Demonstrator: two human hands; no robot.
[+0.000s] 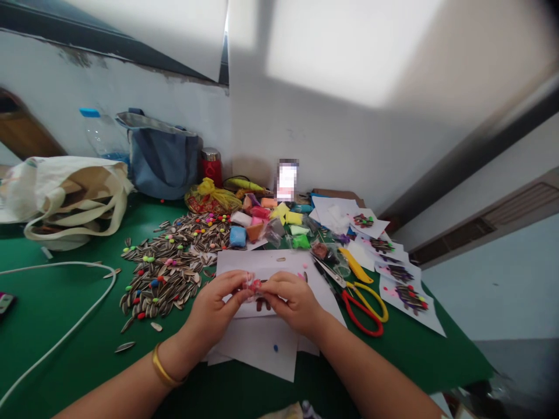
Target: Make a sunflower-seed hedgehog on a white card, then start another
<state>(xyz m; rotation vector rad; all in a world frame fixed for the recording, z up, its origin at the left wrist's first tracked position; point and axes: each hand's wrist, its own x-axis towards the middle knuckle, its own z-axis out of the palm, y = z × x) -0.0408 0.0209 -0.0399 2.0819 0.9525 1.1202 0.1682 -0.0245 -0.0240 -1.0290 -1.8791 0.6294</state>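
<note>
My left hand [222, 297] and my right hand [294, 299] meet over white paper [266, 343], both closed in a pinch. Between their fingertips is a small clear plastic packet [252, 285] with pink-red stuff that looks like modelling clay. Brown clay shapes [263, 304] lie on the paper just beneath, partly hidden by my fingers. A small blue bit [275, 348] rests on the paper nearer to me. Beyond my hands sit several packets of coloured clay, among them a blue one [238, 237] and a green one [300, 241].
Striped sunflower seeds [174, 279] mixed with coloured bits spread at left. Red-and-yellow-handled scissors [362, 311] and a yellow cutter [356, 266] lie at right, beside papers with seed-and-clay figures [410, 298]. A white cable [74, 331], cloth bags [163, 157] and a red flask [211, 167] stand farther left.
</note>
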